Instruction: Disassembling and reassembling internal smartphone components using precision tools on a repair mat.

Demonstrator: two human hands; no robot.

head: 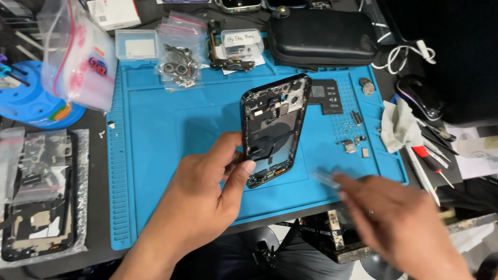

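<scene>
Blue mat (155,155); left hand (202,199) holds opened phone (274,129); right hand (394,223) blurred.

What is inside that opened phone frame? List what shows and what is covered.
Inside the phone frame, held by the left hand: a dark round coil, flat cables, metal brackets and camera openings near the top. The thumb covers part of the lower left edge; finer parts are too small to tell.

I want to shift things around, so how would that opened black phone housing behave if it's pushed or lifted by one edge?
The opened black phone housing would probably stay stiff, since its frame looks rigid. Its exposed inner parts look fragile, so touching only the edges seems safer. On the blue silicone mat it likely won't slide easily. The left hand grips its lower edge.
</scene>
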